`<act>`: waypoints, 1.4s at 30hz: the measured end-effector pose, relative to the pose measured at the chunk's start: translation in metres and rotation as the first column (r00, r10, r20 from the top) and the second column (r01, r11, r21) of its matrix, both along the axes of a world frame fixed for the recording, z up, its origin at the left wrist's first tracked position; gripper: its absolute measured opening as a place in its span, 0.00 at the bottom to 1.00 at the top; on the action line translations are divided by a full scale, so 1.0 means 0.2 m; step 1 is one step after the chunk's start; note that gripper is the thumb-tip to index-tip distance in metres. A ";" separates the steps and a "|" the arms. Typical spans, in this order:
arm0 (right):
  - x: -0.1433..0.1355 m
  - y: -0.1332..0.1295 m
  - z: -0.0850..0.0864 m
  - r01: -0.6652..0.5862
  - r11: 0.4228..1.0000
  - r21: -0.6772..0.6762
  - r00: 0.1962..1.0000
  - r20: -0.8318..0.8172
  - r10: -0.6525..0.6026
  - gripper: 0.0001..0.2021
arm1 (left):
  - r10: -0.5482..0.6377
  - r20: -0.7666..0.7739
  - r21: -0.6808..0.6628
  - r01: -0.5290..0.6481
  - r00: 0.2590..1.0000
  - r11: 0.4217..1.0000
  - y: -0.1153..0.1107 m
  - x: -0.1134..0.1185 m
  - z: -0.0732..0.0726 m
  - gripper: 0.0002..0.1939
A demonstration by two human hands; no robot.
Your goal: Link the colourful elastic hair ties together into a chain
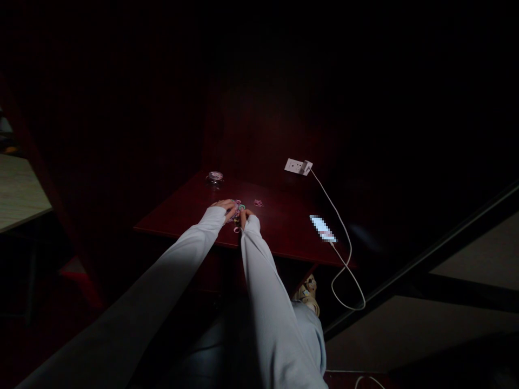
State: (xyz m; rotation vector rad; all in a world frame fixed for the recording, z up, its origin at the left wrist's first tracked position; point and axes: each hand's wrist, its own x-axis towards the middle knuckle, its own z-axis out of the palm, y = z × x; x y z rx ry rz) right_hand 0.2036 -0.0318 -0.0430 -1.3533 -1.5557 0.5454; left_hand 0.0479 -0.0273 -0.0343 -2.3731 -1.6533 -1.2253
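A small pile of colourful ring-shaped hair ties (236,218) lies on the dark red table (284,237), between my two hands. My left hand (224,205) rests at the pile's left side, its fingers stretched over the ties and its thumb apart from them. From the right, my right hand (245,215) has its thumb and finger pinched together at a green hair tie (242,207). A pink tie (237,229) sits at the pile's near edge. Just right of the hands is a separate little group of pink ties (258,203). Fine detail at the fingertips is too small to make out.
A clear round jar with a lid (215,177) stands at the table's back left. A lit phone (323,228) lies at the right, its white cable (339,213) looping past the table edge up to a wall socket (295,166). The surroundings are very dark.
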 end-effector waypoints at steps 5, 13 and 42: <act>0.01 -0.01 0.02 -0.017 1.000 -0.022 1.000 0.020 0.018 0.21 | -0.043 0.017 0.063 0.042 0.999 0.997 0.04 -0.01 -0.04 0.15; 0.00 -0.04 0.07 0.016 0.998 -0.063 1.000 0.017 -0.015 0.18 | -0.031 -0.017 0.102 0.032 0.999 0.994 0.05 -0.02 -0.05 0.14; -0.01 0.03 0.00 -0.007 1.000 -0.015 0.993 -0.121 0.005 0.17 | -0.082 0.034 0.079 0.079 0.996 0.994 0.02 -0.02 -0.02 0.11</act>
